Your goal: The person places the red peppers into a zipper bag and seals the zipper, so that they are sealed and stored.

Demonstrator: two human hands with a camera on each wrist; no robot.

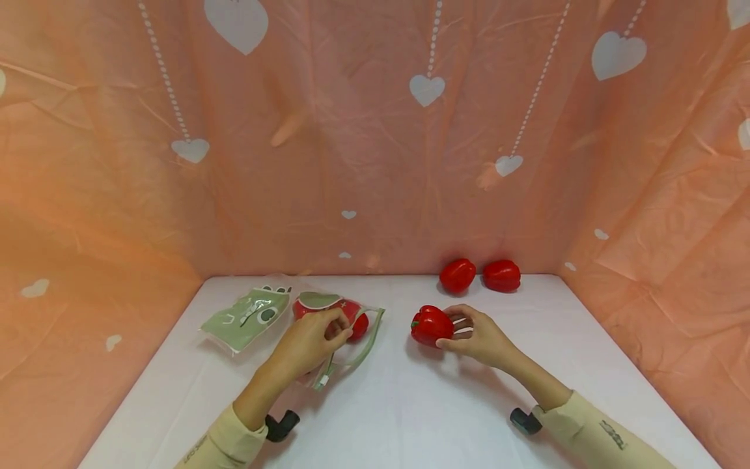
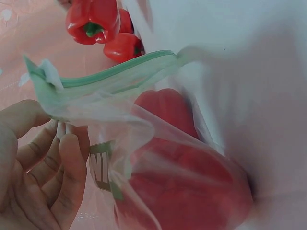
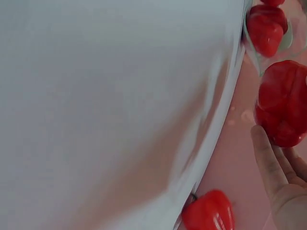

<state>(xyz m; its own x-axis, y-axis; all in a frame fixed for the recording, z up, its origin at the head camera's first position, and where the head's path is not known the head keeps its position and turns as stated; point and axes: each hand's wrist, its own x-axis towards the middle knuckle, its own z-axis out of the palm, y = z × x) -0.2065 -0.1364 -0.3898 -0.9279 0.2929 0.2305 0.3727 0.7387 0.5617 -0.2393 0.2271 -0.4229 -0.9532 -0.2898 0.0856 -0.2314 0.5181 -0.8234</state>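
Pinching the edge of a clear zip bag (image 1: 368, 352): one left hand (image 1: 313, 339), thumb and fingers closed on the film near the green-edged mouth. Contents of bag: red peppers, at least two, one (image 2: 184, 187) larger in the left wrist view, another (image 2: 165, 110) beyond it. One right hand (image 1: 477, 335), grasping a red bell pepper (image 1: 431, 326) by its blunt end, green stem facing the bag, pepper and bag apart. Two further red peppers, left one (image 1: 458, 276) and right one (image 1: 502, 276), lying near each other at the table's far edge. One green printed pouch (image 1: 249, 319), left of the bag. One white table (image 1: 398, 404). Backdrop: orange-pink curtain (image 1: 351, 150), white hearts.
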